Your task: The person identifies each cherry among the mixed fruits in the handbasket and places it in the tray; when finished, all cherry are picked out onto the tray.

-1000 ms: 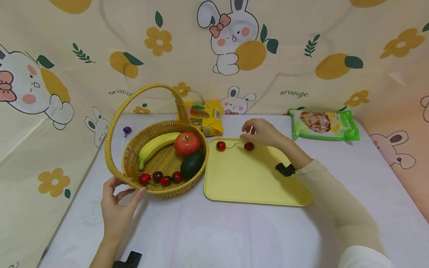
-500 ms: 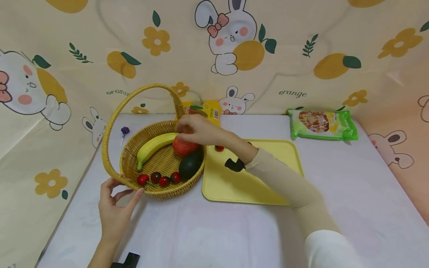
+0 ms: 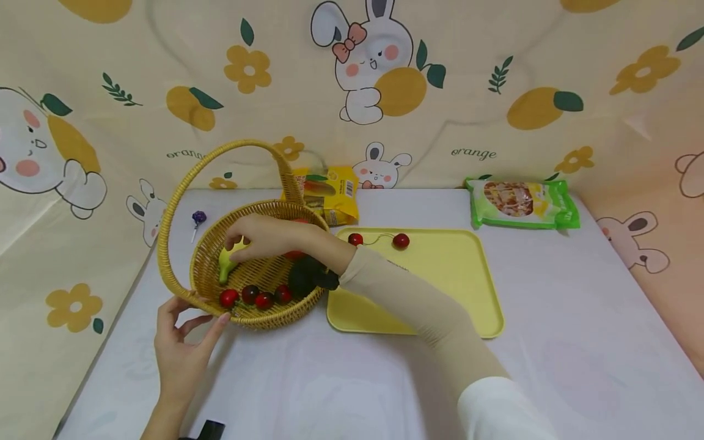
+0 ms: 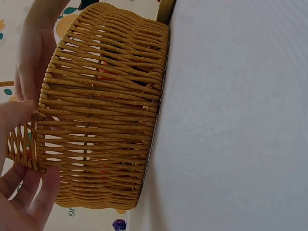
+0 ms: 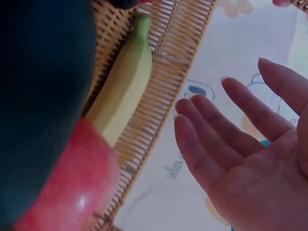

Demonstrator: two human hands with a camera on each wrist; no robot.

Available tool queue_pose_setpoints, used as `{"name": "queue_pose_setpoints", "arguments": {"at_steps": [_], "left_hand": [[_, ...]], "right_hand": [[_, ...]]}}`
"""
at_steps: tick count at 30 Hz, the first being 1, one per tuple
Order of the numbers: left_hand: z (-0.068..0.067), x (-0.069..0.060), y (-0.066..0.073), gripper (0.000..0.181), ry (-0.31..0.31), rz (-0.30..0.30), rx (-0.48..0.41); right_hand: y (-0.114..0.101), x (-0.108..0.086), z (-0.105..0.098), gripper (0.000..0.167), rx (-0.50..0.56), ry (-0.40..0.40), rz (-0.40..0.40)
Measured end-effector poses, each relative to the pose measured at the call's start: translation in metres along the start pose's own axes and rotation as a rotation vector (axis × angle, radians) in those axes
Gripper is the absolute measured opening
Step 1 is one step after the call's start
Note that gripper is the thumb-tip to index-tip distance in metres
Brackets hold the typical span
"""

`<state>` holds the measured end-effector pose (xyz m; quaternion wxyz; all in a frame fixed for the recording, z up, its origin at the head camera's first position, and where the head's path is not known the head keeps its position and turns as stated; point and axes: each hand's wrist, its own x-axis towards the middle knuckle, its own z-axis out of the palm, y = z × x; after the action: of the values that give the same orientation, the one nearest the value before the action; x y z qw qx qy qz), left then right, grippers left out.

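A wicker basket (image 3: 275, 319) stands left of the middle in the head view. My left hand (image 3: 184, 348) grips its near rim at the handle's foot, thumb and fingers on either side of the wicker in the left wrist view. Over the basket hovers my right hand (image 3: 266, 235), holding nothing; its fingers are loosely bent. Beneath it lies a banana (image 5: 122, 79), partly hidden from the head camera. A red apple (image 5: 82, 178) and a dark green avocado (image 3: 304, 277) sit at the basket's right side. Several cherries (image 3: 228, 298) line its near side.
Right of the basket lies a yellow tray (image 3: 418, 305) with two stem-joined cherries (image 3: 401, 241) at its far edge. Behind stand a yellow packet (image 3: 330, 195) and a green packet (image 3: 522, 205). A purple lollipop (image 3: 198, 217) lies left of the basket.
My right hand has swept left from the tray's far edge, past the apple, to above the banana. The left hand has kept its hold on the basket.
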<state>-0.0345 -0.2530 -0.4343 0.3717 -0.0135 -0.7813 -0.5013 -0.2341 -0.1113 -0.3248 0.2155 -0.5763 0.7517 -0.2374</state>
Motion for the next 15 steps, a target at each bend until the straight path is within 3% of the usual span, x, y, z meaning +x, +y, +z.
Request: {"name": "queue_pose_setpoints", "arguments": {"at_steps": [15], "left_hand": [[0.000, 0.000, -0.001, 0.070, 0.006, -0.011, -0.020]], "right_hand": [[-0.018, 0.028, 0.017, 0.032, 0.033, -0.183, 0.035]]}}
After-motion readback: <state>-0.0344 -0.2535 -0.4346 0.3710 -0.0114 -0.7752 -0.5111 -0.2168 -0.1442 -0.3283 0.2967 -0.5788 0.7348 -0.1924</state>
